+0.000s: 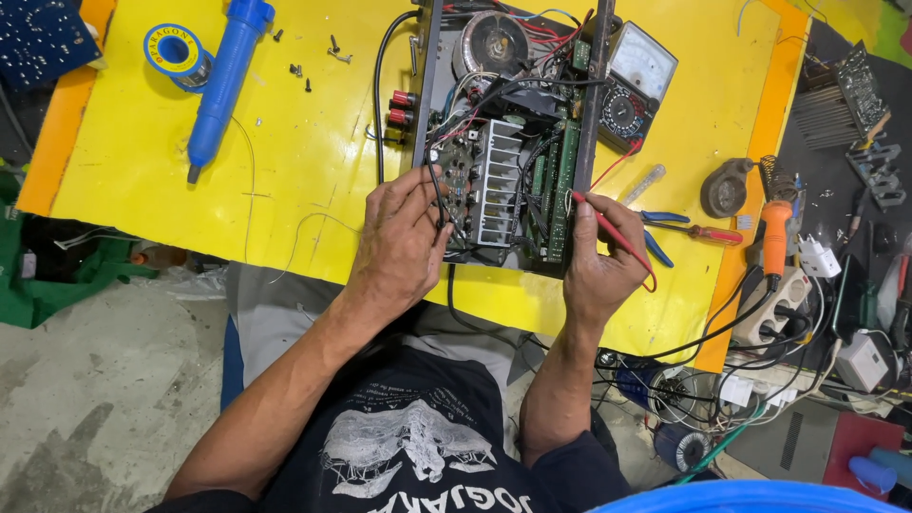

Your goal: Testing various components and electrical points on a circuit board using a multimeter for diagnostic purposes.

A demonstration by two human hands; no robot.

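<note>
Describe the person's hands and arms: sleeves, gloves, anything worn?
Both the left hand and the right hand are bare: no gloves, and no rings or watch that I can see. Forearms are uncovered to past the elbow. The dark short-sleeved T-shirt carries a pale printed graphic.

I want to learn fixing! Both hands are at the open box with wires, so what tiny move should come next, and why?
Probably nudge the red probe in the right hand down onto the green circuit board. Its tip hovers at the board's edge, while the left hand already rests a black probe on the small board beside the metal heat sink.
</note>
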